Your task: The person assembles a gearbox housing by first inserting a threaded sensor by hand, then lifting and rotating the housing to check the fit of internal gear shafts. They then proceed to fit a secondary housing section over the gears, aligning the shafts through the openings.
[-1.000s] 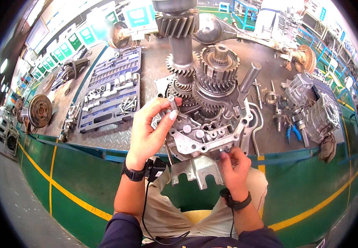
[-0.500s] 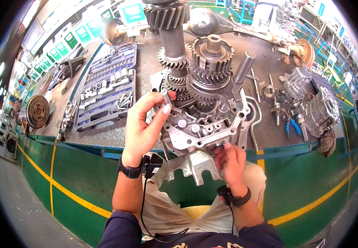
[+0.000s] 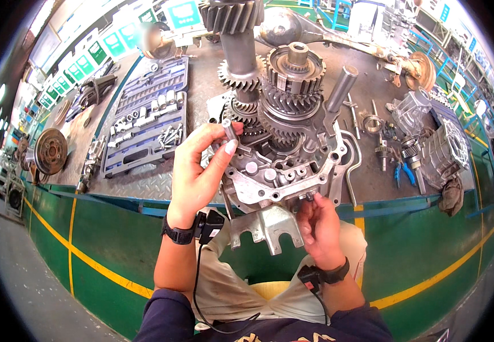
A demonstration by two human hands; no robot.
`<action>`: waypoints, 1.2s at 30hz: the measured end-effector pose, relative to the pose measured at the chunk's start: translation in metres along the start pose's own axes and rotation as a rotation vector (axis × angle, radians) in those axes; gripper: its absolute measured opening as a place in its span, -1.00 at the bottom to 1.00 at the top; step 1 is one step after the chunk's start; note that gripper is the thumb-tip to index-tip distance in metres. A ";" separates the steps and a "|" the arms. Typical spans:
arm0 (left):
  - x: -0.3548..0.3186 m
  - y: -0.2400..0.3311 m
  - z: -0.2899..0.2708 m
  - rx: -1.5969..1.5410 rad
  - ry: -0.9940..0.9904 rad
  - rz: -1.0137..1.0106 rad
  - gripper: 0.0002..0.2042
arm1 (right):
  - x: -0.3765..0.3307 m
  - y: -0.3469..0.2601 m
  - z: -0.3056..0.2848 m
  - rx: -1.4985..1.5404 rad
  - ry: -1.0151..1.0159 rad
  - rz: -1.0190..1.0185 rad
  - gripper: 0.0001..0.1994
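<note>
A gearbox housing [image 3: 258, 191] of bare metal stands at the bench's front edge, with upright gear shafts [image 3: 294, 94] rising out of it. My left hand [image 3: 196, 165] is at its left side, thumb and fingers closed round a short metal rod [image 3: 228, 129] that stands tilted beside the gears. My right hand [image 3: 320, 228] is under the housing's front right edge, its fingers curled and pinched together against a small metal part there. What that part is, my fingers hide. Between my hands, a forked metal bracket [image 3: 264, 223] juts out from the housing's front.
An open socket set case [image 3: 136, 161] lies to the left, beyond it a rusty disc [image 3: 51, 152]. To the right are a bent metal bar [image 3: 352, 171], blue-handled pliers [image 3: 407, 173] and another housing [image 3: 446, 151]. An axle casing [image 3: 284, 25] lies at the back.
My right hand has turned slightly and its fingers have drawn closer together at the housing's edge. My left hand keeps its hold on the rod, almost still.
</note>
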State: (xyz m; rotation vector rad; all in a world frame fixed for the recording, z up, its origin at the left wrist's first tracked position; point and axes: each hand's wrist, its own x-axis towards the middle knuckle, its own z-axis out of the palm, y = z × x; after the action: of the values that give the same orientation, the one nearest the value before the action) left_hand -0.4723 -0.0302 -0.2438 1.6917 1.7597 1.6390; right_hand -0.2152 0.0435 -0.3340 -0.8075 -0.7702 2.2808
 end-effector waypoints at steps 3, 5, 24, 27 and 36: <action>0.000 0.000 0.001 -0.041 0.008 -0.012 -0.80 | -0.001 -0.002 -0.006 0.470 -0.162 0.268 -0.51; 0.001 -0.001 0.002 -0.029 0.005 -0.014 -0.79 | -0.002 0.000 -0.008 0.748 -0.239 0.385 -0.53; 0.002 0.000 0.007 -0.061 0.063 0.030 -0.78 | -0.003 0.005 0.012 -0.202 0.176 -0.167 -0.49; 0.001 -0.005 0.007 -0.060 0.069 0.055 -0.79 | -0.006 -0.003 0.010 -0.326 0.117 -0.195 -0.51; 0.004 -0.007 0.004 0.004 0.074 0.096 -0.77 | -0.031 -0.131 0.068 -0.949 0.093 -0.990 -0.78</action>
State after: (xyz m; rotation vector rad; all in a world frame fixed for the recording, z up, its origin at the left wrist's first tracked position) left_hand -0.4744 -0.0228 -0.2487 1.7652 1.7403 1.7606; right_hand -0.1986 0.0869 -0.1906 -0.6504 -1.7544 0.9375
